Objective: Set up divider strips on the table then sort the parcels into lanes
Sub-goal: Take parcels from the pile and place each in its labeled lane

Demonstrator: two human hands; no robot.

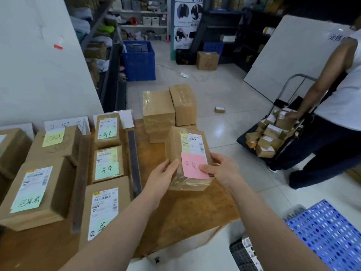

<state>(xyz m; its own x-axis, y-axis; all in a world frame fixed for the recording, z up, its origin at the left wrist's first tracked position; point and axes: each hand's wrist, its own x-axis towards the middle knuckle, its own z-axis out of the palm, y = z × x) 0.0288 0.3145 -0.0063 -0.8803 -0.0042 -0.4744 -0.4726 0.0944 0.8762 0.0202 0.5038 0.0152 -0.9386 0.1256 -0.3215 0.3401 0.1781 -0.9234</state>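
Observation:
A brown parcel (pixel 176 145) with a shipping label and a pink note sits at the right side of the wooden table (pixel 195 208). My left hand (pixel 164 175) grips its near left edge. My right hand (pixel 218 169) grips its near right corner, thumb on the pink note. Two dark divider strips lie on the table: one (pixel 134 163) left of this parcel, another (pixel 80 184) further left. Three parcels with green notes (pixel 107 165) fill the lane between the strips. Parcels with yellow-green notes (pixel 35 190) lie left of the second strip.
Two plain stacked boxes (pixel 158 110) stand at the table's far end. Another person (pixel 336 106) bends over a cart of small parcels (pixel 271 133) on the right. A blue perforated crate (pixel 328 235) sits at lower right, a blue bin (pixel 139 61) by the shelves.

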